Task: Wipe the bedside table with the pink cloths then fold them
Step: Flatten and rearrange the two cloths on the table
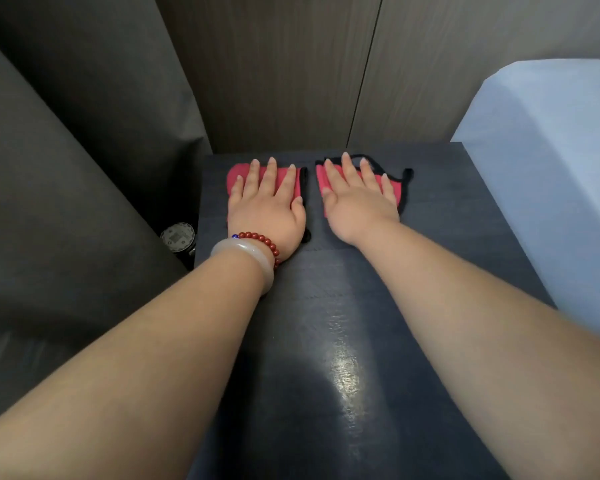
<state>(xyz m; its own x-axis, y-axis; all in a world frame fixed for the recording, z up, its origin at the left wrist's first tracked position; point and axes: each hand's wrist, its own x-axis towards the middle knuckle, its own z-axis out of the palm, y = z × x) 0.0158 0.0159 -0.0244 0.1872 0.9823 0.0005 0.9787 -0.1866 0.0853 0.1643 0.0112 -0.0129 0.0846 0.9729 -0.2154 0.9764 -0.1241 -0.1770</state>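
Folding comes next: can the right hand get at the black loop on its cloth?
Likely yes. The right hand lies flat on the cloth, and the loop sticks out just right of its fingers, with nothing between.

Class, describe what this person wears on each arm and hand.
Both forearms are bare, no sleeves in view. The left hand has no rings; its wrist carries a smooth pale bangle and a bracelet of round red beads with one blue bead. The right hand and wrist wear nothing.
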